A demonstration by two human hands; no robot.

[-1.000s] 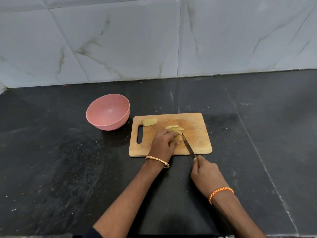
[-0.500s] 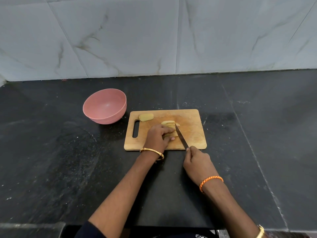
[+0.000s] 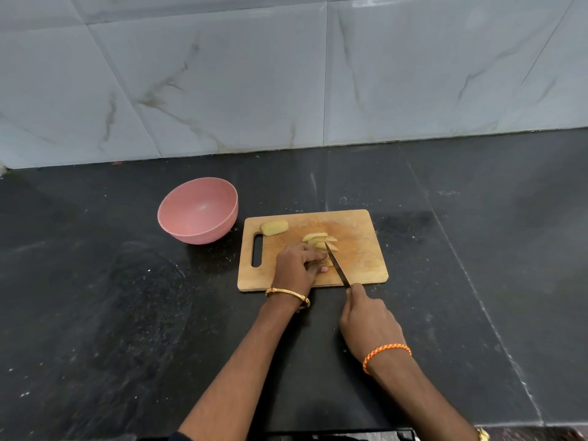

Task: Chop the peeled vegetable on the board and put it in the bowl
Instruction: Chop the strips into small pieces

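Your left hand [image 3: 297, 265] lay on the wooden board [image 3: 359, 256] with its fingers curled down, pressing on the peeled vegetable [image 3: 319, 241]. The vegetable sat near the middle of the board, and some pale yellow slices of it fanned out just past your fingertips. Your right hand [image 3: 369, 323] was wrapped tight around the handle of the knife [image 3: 338, 265], close to the near edge of the board. The blade slanted up and to the left, and its tip was touching the slices right beside your left fingers. Another chunk [image 3: 274, 227] of the vegetable lay by itself at the far left corner of the board, above the handle slot. The pink bowl [image 3: 198, 211] stood on the dark surface [image 3: 95, 313] just to the left of the board. It had nothing in it. You had a gold bangle [image 3: 288, 294] on your left wrist and an orange band [image 3: 386, 354] on your right wrist.
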